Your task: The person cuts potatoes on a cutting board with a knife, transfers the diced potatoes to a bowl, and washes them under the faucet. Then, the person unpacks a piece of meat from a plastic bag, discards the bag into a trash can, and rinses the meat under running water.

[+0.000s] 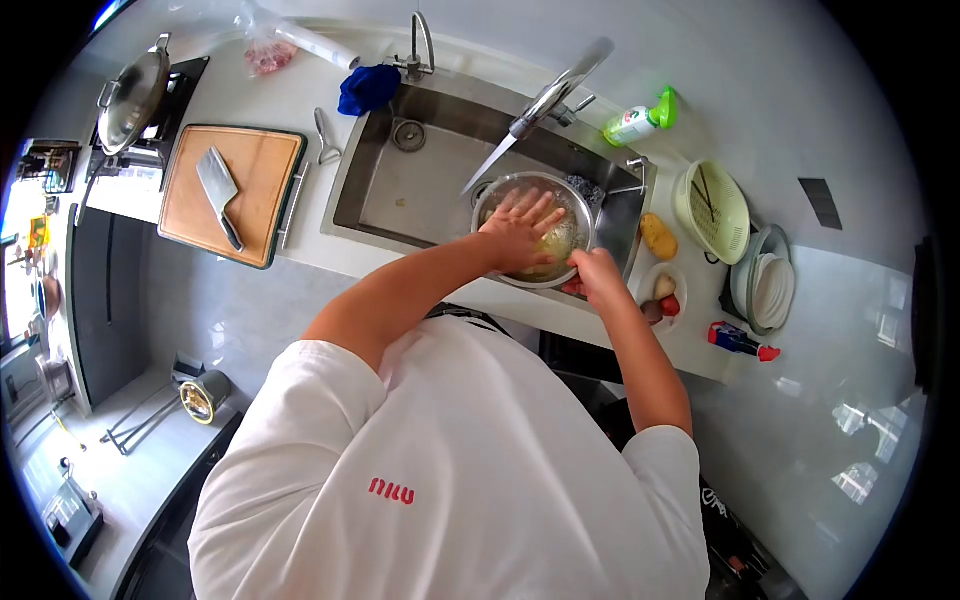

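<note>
A metal bowl (588,212) sits in the right part of the steel sink (395,195), holding water and pale yellowish food that is partly hidden. My left hand (522,235) lies over the bowl's inside with its fingers spread. At the bowl's near right edge, my right hand (597,277) is closed on the rim. From the tap (550,98), a stream of water (488,164) runs down beside the bowl's far left side. A dark scouring pad (585,188) rests behind the bowl.
Left of the sink lie a peeler (325,140) and a cutting board (270,165) with a cleaver (217,183). A blue cloth (369,90) hangs at the back corner. To the right are a potato (658,237), a vegetable plate (676,272), a colander (735,192) and a spray bottle (632,125).
</note>
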A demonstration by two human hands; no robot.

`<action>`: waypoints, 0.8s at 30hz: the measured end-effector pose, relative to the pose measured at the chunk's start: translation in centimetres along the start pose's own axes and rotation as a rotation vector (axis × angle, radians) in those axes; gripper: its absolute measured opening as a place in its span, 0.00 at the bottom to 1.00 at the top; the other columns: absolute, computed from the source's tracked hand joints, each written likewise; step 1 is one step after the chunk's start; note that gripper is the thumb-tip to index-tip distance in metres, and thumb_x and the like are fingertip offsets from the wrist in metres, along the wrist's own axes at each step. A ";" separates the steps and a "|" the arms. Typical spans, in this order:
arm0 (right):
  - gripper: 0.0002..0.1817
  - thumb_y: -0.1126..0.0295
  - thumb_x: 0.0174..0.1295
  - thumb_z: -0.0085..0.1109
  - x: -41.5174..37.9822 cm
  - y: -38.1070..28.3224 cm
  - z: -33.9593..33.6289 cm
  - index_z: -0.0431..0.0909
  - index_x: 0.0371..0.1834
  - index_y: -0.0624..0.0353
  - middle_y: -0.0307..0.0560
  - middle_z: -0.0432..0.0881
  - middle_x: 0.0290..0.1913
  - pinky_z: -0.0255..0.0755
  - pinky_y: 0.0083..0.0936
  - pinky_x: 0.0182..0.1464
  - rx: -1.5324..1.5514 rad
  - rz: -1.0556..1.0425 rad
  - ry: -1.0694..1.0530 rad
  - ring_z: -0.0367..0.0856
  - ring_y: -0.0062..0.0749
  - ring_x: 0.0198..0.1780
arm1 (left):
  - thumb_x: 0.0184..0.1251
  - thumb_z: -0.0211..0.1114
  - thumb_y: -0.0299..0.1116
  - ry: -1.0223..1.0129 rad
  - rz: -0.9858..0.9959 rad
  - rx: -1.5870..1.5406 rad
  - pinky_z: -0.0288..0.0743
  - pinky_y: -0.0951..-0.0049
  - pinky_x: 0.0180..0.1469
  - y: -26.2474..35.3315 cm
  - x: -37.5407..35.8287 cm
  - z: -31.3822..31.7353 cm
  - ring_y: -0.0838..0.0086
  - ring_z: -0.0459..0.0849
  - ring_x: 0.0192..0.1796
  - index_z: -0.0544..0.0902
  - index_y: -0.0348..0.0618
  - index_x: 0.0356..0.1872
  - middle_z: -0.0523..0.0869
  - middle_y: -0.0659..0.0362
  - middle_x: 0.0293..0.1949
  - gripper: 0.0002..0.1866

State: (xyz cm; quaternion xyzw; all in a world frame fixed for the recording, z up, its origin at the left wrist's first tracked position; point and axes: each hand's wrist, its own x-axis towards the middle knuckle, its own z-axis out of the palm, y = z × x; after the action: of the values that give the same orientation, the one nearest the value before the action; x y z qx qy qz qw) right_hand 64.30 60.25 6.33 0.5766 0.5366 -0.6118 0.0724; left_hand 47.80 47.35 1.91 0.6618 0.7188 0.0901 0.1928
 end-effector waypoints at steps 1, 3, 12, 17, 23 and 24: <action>0.12 0.71 0.64 0.56 -0.4 -0.1 -0.3 0.80 0.42 0.71 0.54 0.85 0.34 0.84 0.33 0.28 0.007 0.001 0.005 0.87 0.40 0.26 | 0.80 0.49 0.67 0.038 0.012 -0.006 0.36 0.46 0.87 0.1 0.0 0.1 0.49 0.44 0.89 0.50 0.53 0.88 0.48 0.46 0.88 0.46; 0.12 0.70 0.64 0.56 -1.1 -0.2 -0.9 0.80 0.42 0.71 0.55 0.86 0.35 0.84 0.33 0.29 0.016 0.005 0.000 0.87 0.41 0.26 | 0.81 0.50 0.64 0.045 0.032 0.008 0.39 0.51 0.88 -0.1 0.1 0.0 0.54 0.47 0.89 0.52 0.46 0.87 0.50 0.46 0.87 0.45; 0.11 0.69 0.66 0.57 -1.9 -1.3 -3.7 0.79 0.43 0.68 0.51 0.86 0.35 0.86 0.35 0.35 -0.055 0.036 -0.019 0.88 0.38 0.31 | 0.82 0.49 0.62 0.189 0.182 -0.065 0.38 0.53 0.89 -2.6 0.0 0.5 0.54 0.49 0.88 0.56 0.42 0.85 0.52 0.45 0.87 0.43; 0.15 0.70 0.65 0.57 -3.7 -3.6 -4.4 0.80 0.45 0.74 0.54 0.86 0.35 0.86 0.34 0.32 -0.124 0.031 0.004 0.89 0.39 0.29 | 0.83 0.47 0.63 0.176 0.227 -0.072 0.38 0.51 0.88 -1.6 0.8 0.8 0.52 0.47 0.89 0.55 0.45 0.86 0.51 0.45 0.87 0.43; 0.11 0.69 0.66 0.58 -2.7 -4.9 -5.8 0.78 0.45 0.65 0.52 0.85 0.38 0.85 0.36 0.36 -0.217 0.089 -0.031 0.87 0.40 0.31 | 0.83 0.46 0.65 0.148 0.225 -0.120 0.38 0.49 0.88 -0.9 1.3 0.0 0.48 0.46 0.89 0.54 0.53 0.87 0.49 0.45 0.87 0.42; 0.11 0.69 0.66 0.58 -2.6 -5.2 -5.8 0.78 0.45 0.65 0.52 0.85 0.38 0.85 0.36 0.36 -0.221 0.099 -0.031 0.87 0.40 0.31 | 0.83 0.46 0.65 0.152 0.225 -0.130 0.38 0.49 0.88 -0.9 1.4 0.1 0.48 0.45 0.89 0.54 0.53 0.87 0.49 0.45 0.87 0.42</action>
State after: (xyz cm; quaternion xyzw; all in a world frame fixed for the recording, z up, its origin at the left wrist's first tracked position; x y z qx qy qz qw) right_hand 65.17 65.32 12.77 0.5812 0.5707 -0.5534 0.1740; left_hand 46.91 48.58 1.26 0.7156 0.6452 0.2074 0.1690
